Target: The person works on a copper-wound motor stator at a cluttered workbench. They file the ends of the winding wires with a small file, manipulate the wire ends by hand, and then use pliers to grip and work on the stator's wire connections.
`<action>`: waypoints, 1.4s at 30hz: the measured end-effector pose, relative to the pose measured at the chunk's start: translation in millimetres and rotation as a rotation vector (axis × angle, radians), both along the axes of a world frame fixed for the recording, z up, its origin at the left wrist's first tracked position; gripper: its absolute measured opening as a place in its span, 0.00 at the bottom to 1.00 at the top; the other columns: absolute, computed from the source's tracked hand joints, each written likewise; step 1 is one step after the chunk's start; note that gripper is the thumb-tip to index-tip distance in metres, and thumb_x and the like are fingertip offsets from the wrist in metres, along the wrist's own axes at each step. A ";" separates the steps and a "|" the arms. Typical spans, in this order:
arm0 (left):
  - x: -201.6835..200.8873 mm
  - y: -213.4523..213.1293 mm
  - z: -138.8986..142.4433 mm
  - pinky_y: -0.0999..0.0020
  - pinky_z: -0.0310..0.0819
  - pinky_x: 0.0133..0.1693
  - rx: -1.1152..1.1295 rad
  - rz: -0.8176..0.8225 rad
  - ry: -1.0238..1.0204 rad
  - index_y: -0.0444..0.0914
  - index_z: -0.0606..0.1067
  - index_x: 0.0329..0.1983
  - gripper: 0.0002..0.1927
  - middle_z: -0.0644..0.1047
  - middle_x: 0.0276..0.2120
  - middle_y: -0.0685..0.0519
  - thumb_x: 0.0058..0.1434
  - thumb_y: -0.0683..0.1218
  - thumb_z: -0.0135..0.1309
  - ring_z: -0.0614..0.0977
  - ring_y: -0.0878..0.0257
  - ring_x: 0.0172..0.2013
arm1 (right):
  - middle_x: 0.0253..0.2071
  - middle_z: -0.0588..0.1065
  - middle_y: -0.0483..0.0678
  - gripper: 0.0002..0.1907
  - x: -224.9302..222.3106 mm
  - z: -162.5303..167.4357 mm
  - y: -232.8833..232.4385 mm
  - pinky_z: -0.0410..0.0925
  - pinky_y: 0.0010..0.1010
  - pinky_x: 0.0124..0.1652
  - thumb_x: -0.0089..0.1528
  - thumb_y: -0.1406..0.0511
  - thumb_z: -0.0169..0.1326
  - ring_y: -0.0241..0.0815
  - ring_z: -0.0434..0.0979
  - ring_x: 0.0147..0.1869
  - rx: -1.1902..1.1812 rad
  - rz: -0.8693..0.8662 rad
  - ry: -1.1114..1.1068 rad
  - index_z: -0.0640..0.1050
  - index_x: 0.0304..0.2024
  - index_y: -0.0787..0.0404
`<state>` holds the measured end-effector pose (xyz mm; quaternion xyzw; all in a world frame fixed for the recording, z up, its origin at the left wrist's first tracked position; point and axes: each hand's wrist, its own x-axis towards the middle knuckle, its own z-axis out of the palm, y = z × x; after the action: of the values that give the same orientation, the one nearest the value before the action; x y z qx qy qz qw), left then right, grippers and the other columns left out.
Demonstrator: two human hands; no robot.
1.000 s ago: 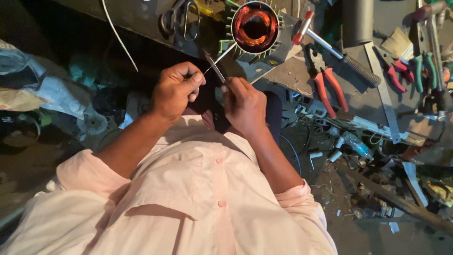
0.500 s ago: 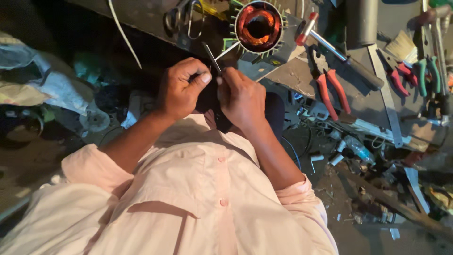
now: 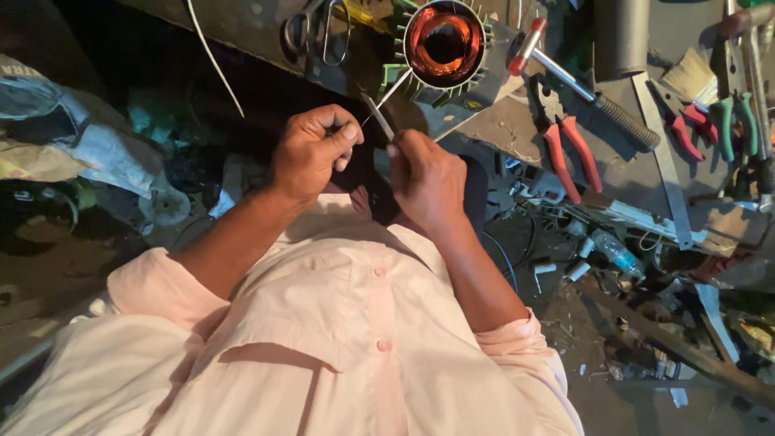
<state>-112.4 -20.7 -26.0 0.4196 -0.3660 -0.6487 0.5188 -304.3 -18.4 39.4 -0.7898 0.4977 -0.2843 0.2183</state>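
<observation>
Right hand [image 3: 426, 179] fisted around the handle of a thin metal blade [image 3: 377, 116]; blade sticks up and to the left out of the fist, its tip close to the left thumb. Left hand [image 3: 312, 150] just beside it, thumb and forefinger pinched together on a thin pale wire [image 3: 393, 85]. The wire runs from the pinch up and to the right, crossing the blade, toward a motor stator [image 3: 444, 42]. Whether blade and wire actually touch cannot be told. Both hands held in front of the chest, above the person's pink shirt [image 3: 339, 323], sleeves rolled up.

Outward from the grip: the stator sits just above the hands, round, finned grey shell, copper-coloured winding glowing orange inside. Left of it a pair of scissors [image 3: 311, 32] lies on the grey bench [image 3: 500, 129]. Right of the stator a hammer [image 3: 565, 77] with red-tipped head and ribbed handle, lying slantwise. Below the hammer, red-handled pliers [image 3: 565, 153]. Farther right, well apart from the hands, more pliers with red and green handles [image 3: 714, 121] and a pale brush [image 3: 690, 77]. Far left of the grip, a heap of crumpled bags [image 3: 73, 137] in the dark.
</observation>
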 end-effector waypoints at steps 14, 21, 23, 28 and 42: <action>0.5 0.0 -5.8 0.76 0.66 0.28 0.040 0.005 0.048 0.36 0.78 0.36 0.07 0.77 0.30 0.56 0.70 0.42 0.55 0.72 0.72 0.26 | 0.34 0.76 0.54 0.05 15.2 -8.3 -11.0 0.69 0.43 0.32 0.65 0.70 0.58 0.58 0.78 0.36 -0.032 -0.017 -0.097 0.74 0.40 0.61; 2.8 -1.1 -8.1 0.76 0.65 0.28 0.028 -0.011 0.044 0.35 0.77 0.35 0.08 0.75 0.27 0.56 0.71 0.42 0.55 0.71 0.72 0.24 | 0.35 0.76 0.54 0.06 7.8 -10.7 -9.6 0.70 0.42 0.34 0.63 0.72 0.57 0.58 0.79 0.38 -0.047 0.059 -0.096 0.74 0.40 0.60; 3.2 -0.4 -7.3 0.77 0.65 0.28 0.032 -0.003 0.032 0.35 0.77 0.35 0.08 0.75 0.27 0.57 0.71 0.43 0.55 0.71 0.72 0.24 | 0.35 0.75 0.54 0.07 6.5 -9.5 -9.6 0.70 0.43 0.34 0.61 0.72 0.58 0.58 0.79 0.37 -0.027 0.118 -0.082 0.74 0.40 0.61; 2.4 1.1 -3.4 0.77 0.65 0.28 0.030 -0.016 0.035 0.35 0.76 0.35 0.08 0.75 0.28 0.56 0.71 0.43 0.55 0.72 0.72 0.24 | 0.36 0.77 0.53 0.06 8.9 -5.8 -11.9 0.71 0.40 0.35 0.63 0.72 0.58 0.57 0.80 0.38 -0.036 0.029 -0.098 0.74 0.40 0.60; 1.4 -1.1 -2.3 0.76 0.65 0.27 0.179 -0.053 0.193 0.35 0.76 0.36 0.07 0.76 0.30 0.55 0.70 0.42 0.53 0.72 0.71 0.25 | 0.36 0.75 0.54 0.06 1.8 -15.3 -12.0 0.70 0.40 0.35 0.60 0.74 0.58 0.58 0.79 0.38 -0.019 0.062 -0.103 0.74 0.38 0.62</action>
<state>-110.9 -21.8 -28.4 0.3898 -0.2659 -0.7296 0.4949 -302.5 -30.4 24.1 -0.7912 0.4583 -0.3227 0.2447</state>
